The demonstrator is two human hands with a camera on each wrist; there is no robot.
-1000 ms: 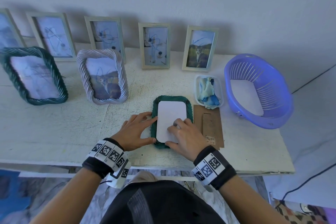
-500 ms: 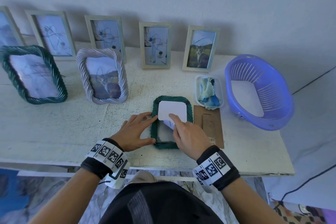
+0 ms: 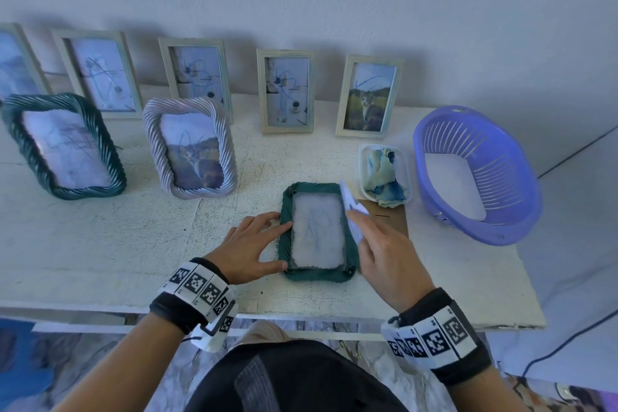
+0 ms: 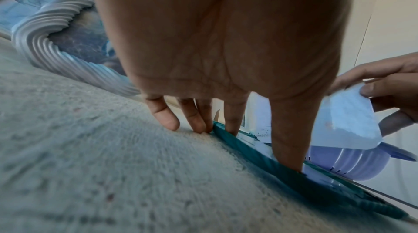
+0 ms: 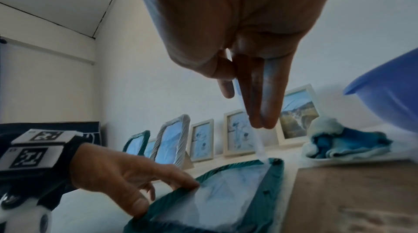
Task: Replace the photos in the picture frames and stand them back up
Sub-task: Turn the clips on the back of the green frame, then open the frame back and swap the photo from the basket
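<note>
A dark green twisted frame (image 3: pixel 317 273) lies face down near the table's front edge, its glass bare. My left hand (image 3: pixel 279 246) rests on its left edge with straight fingers (image 4: pixel 287 147) pressing the rim (image 4: pixel 316 188). My right hand (image 3: pixel 361 231) pinches a white photo (image 3: pixel 351 207) and holds it up on edge over the frame's right side. The left wrist view shows the photo (image 4: pixel 346 120) clear of the frame. In the right wrist view thumb and fingers (image 5: pixel 264 111) clamp the sheet above the frame (image 5: pixel 271 183).
A brown backing board (image 3: pixel 394 219) lies right of the frame. Beyond it sit a clear tray with a blue cloth (image 3: pixel 384 174) and a purple basket (image 3: pixel 475 174). Several frames stand along the wall; a white twisted frame (image 3: pixel 190 147) and a green one (image 3: pixel 63 144) stand at the left.
The white photo lay flat in the green frame under my right hand. The right hand slid it away and lifted it out to the right. My left hand has stayed on the frame's edge.
</note>
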